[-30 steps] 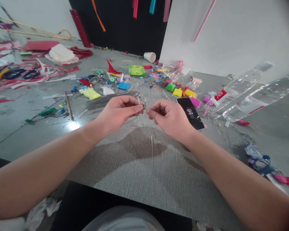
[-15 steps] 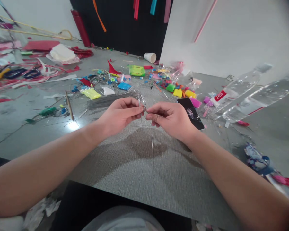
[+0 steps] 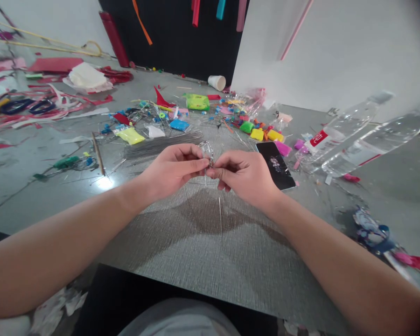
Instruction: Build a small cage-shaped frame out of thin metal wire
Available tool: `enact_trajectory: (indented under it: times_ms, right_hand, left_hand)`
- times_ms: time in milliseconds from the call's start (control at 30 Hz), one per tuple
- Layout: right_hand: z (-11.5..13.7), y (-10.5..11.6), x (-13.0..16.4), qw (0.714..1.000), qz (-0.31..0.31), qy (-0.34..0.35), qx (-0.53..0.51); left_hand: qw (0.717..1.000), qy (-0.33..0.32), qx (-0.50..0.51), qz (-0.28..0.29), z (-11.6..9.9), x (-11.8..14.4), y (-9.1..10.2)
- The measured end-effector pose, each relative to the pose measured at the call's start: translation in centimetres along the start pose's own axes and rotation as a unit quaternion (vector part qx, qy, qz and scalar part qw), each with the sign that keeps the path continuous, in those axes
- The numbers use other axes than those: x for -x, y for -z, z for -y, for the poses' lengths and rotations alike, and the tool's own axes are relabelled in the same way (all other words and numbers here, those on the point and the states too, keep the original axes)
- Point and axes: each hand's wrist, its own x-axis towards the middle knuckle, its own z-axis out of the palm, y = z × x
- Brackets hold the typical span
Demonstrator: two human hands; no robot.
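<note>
Two hands meet over the middle of the grey woven tabletop [image 3: 203,252], fingertips nearly touching. My left hand [image 3: 177,169] pinches shut on a small twisted piece of thin silver wire [image 3: 207,151], part of it already bent into a little looped shape that stands up above my fingers; my right hand [image 3: 243,173] closes its grip on the same wire just beside it. I judge the shaping partly done: loose straight ends hang down below my fingers, unbent. Just beyond my left hand lies a bundle of straight thin grey wires [image 3: 161,144]. Near my right hand lies a black smartphone [image 3: 276,164]. Farther toward the far edge lie small bright clay blocks [image 3: 259,134], and toward the right edge two clear plastic bottles [image 3: 357,135].
</note>
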Motion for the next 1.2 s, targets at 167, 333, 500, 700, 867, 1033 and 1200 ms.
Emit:
enact_trajectory:
  times_ms: [167,333,500,700,867,1033,1200]
  right_hand:
    - [0.4,-0.1,0.2,1.0,0.0,-0.001,0.022]
    - [0.1,-0.4,0.1,0.999,-0.005,0.003,0.037]
    - [-1.0,-0.4,-0.3,1.0,-0.006,-0.013,0.003]
    - [-2.1,-0.4,-0.5,0.999,-0.003,0.013,0.048]
    - [-3.3,-0.4,-0.3,0.96,-0.064,0.171,0.212]
    - [-3.1,-0.9,0.1,0.901,-0.111,0.282,0.31]
    - [-2.7,-2.2,0.5,0.903,-0.11,0.22,0.353]
  left_hand:
    - [1.0,0.0,-0.001,0.008,-0.1,0.1,-0.1]
    - [0.999,-0.007,-0.025,0.018,0.3,0.0,0.4]
    - [0.996,-0.02,-0.087,0.004,0.8,-0.6,1.1]
    - [0.992,-0.036,-0.12,-0.03,0.9,-0.9,1.1]
    - [0.996,-0.011,-0.061,-0.056,0.8,-1.0,1.0]
    - [0.994,-0.009,-0.021,-0.111,0.7,-1.1,0.9]
    - [0.993,-0.009,-0.041,-0.113,0.8,-0.6,0.1]
